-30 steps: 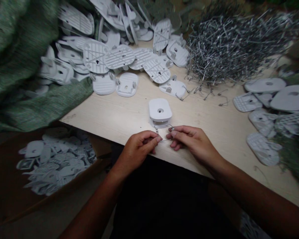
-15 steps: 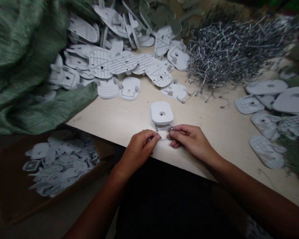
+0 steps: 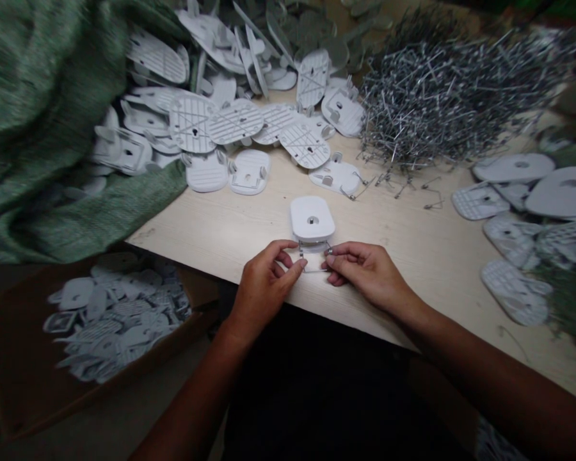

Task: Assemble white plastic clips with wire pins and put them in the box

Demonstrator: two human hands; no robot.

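A white rounded-rectangle plastic part (image 3: pixel 312 219) with a central hole stands on the pale wooden table (image 3: pixel 403 240), close to its front edge. A bent metal wire clip (image 3: pixel 313 259) is attached to the part's near side and rests against the table. My right hand (image 3: pixel 365 269) pinches the clip's right end between thumb and finger. My left hand (image 3: pixel 266 288) is curled around the clip's left side, with its thumb at the wire. Part of the clip is hidden by my fingers.
A large tangled heap of metal wire clips (image 3: pixel 441 102) lies at the back right. Many white plastic parts cover the table behind and to the right. A green woven sack (image 3: pixel 52 128) bulges at the left, above a cardboard box (image 3: pixel 9 333) holding white parts.
My left hand has moved up and its fingers have opened slightly around the clip's left side. The clip's wire frame shows more clearly below the white part. The view has shifted slightly.
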